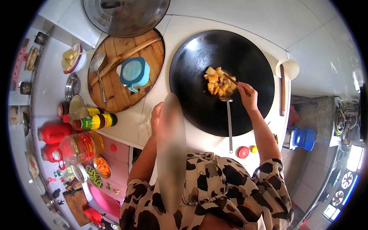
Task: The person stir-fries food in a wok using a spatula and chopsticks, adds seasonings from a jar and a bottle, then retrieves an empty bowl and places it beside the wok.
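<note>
A large black wok (195, 88) holds browned food chunks (219, 81) near its middle. My right hand (248, 95) is closed around chopsticks (230, 79), whose tips touch the chunks. Beside the food rests the head of a metal ladle (229, 126), its handle crossing the wok's near rim. My left hand (156, 118) is at the counter's near edge, left of the wok, partly hidden by a blurred patch; its fingers cannot be made out. A pale cloth (145, 126) lies beside it.
Left of the wok, a round wooden board (115, 94) bears a blue-lidded container (135, 73), a wooden spoon and a metal spatula (98, 63). A big lid (128, 17) lies behind. Bottles (96, 121) stand at left. Red and yellow caps (243, 152) lie near the front edge.
</note>
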{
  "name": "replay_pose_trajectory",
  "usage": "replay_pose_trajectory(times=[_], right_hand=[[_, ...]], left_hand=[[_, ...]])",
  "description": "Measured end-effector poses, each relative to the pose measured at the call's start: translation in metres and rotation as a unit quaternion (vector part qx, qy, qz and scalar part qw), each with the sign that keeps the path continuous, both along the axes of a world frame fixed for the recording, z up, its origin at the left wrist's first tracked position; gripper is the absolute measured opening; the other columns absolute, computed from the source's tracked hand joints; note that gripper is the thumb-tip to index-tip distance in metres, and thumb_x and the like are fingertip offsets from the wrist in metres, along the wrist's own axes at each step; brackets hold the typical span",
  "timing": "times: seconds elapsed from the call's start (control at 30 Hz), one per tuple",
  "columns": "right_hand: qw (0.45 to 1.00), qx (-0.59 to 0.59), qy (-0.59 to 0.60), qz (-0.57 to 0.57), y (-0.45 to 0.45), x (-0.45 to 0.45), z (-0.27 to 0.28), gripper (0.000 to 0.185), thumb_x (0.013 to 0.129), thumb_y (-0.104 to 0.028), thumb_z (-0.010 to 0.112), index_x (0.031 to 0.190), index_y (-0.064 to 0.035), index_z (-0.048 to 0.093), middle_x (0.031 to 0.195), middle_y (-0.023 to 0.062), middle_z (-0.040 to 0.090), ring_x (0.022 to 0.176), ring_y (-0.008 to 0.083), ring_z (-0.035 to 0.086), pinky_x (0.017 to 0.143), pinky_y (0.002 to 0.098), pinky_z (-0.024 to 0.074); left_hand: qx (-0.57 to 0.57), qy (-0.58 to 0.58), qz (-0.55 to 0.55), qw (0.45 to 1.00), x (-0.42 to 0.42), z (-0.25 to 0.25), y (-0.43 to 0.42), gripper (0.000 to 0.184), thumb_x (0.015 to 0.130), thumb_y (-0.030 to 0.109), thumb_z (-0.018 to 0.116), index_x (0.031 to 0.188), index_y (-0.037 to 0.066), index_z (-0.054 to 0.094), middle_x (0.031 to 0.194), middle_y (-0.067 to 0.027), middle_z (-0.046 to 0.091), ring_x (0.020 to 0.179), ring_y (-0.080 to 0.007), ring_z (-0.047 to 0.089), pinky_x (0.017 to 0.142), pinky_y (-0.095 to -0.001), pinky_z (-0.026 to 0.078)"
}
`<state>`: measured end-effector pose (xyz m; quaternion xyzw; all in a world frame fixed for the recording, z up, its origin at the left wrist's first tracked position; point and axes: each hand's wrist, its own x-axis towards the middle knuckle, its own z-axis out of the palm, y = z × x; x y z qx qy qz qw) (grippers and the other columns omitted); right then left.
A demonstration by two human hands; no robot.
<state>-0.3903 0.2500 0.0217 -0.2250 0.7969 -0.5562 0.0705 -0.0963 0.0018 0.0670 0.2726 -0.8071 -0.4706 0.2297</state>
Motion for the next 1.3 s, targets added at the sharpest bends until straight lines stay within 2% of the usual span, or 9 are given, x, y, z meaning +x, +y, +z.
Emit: replay_pose_trajectory(times=[0.07,0.17,0.3,0.47,0.6,0.7,0.9,1.13,1.3], right_hand=[[1.0,-0.009,-0.024,-0.011,0.006,0.0,-0.009,0.014,0.086,-0.008,0.067,0.095,0.0018,0.069,0.086,0.006,0.069,0.08,0.0119,0.065,0.074,0.0236,0.0504],[0.998,-0.055,-0.009,-0.03,0.009,-0.002,0.0,0.016,0.088,-0.012,0.066,0.093,0.0027,0.069,0.084,0.0018,0.067,0.077,0.0096,0.064,0.073,0.021,0.049],[0.961,-0.127,-0.218,-0.111,0.023,0.006,0.04,0.021,0.091,-0.016,0.063,0.096,0.0041,0.065,0.09,0.013,0.068,0.08,0.0191,0.068,0.074,0.0293,0.0568],[0.925,-0.276,-0.26,-0.03,0.044,0.041,0.12,0.023,0.096,-0.019,0.056,0.096,0.0024,0.062,0.095,0.0213,0.067,0.084,0.0298,0.07,0.073,0.037,0.0595],[0.92,-0.277,-0.208,0.182,0.029,0.077,0.178,0.022,0.094,-0.019,0.058,0.094,0.0023,0.064,0.095,0.0227,0.067,0.079,0.0282,0.07,0.071,0.038,0.0597],[0.952,-0.108,-0.089,0.273,0.001,0.1,0.211,0.013,0.087,-0.008,0.067,0.091,0.0036,0.069,0.094,0.0164,0.069,0.081,0.0203,0.068,0.073,0.0316,0.0566],[0.883,0.03,0.186,0.431,-0.063,0.131,0.202,0.014,0.075,-0.005,0.071,0.087,-0.0019,0.065,0.086,0.0157,0.065,0.078,0.0336,0.064,0.068,0.0374,0.0535],[0.928,-0.069,-0.123,0.345,-0.054,0.128,0.17,0.014,0.09,-0.01,0.064,0.093,0.0023,0.069,0.081,0.0079,0.067,0.073,0.0114,0.063,0.065,0.024,0.0498],[0.922,-0.116,-0.3,0.215,-0.032,0.122,0.154,0.017,0.092,-0.011,0.062,0.093,0.0053,0.068,0.091,0.0135,0.069,0.078,0.0163,0.067,0.071,0.0267,0.0553]], left_hand=[[-0.11,0.003,0.008,0.994,0.004,-0.015,-0.001,0.07,0.065,0.001,0.08,0.125,0.001,0.044,0.107,-0.0107,0.063,0.098,-0.0178,0.063,0.086,-0.0307,0.051],[0.055,0.055,0.019,0.997,-0.004,-0.006,0.009,0.071,0.065,0.001,0.08,0.125,0.001,0.043,0.106,-0.0105,0.063,0.097,-0.0177,0.063,0.086,-0.0307,0.051],[-0.028,0.063,-0.026,0.997,-0.019,0.002,0.008,0.065,0.066,0.002,0.08,0.121,0.001,0.047,0.105,-0.0097,0.063,0.096,-0.0176,0.064,0.084,-0.03,0.051],[-0.081,0.106,-0.059,0.989,-0.035,0.02,0.011,0.057,0.066,0.004,0.081,0.114,0.002,0.052,0.102,-0.0086,0.063,0.089,-0.0173,0.064,0.08,-0.0284,0.052],[-0.098,0.141,-0.114,0.978,-0.045,0.04,0.014,0.057,0.064,0.004,0.082,0.112,0.003,0.053,0.102,-0.0092,0.061,0.089,-0.0192,0.063,0.08,-0.0287,0.052],[-0.165,0.122,-0.14,0.969,-0.047,0.056,0.016,0.059,0.062,0.004,0.083,0.112,0.005,0.053,0.103,-0.0099,0.061,0.092,-0.0241,0.061,0.082,-0.033,0.05],[-0.267,0.107,-0.111,0.951,-0.04,0.036,0.014,0.064,0.056,0.006,0.084,0.112,0.006,0.054,0.104,-0.0115,0.061,0.096,-0.0322,0.058,0.085,-0.0393,0.047],[-0.265,0.114,-0.089,0.953,-0.033,0.037,0.023,0.061,0.053,0.005,0.084,0.107,0.005,0.055,0.1,-0.0112,0.062,0.092,-0.0328,0.059,0.08,-0.0397,0.047],[-0.278,0.126,-0.094,0.948,-0.036,0.03,0.023,0.059,0.053,0.006,0.085,0.105,0.004,0.056,0.098,-0.011,0.062,0.09,-0.0326,0.06,0.079,-0.0401,0.047]])
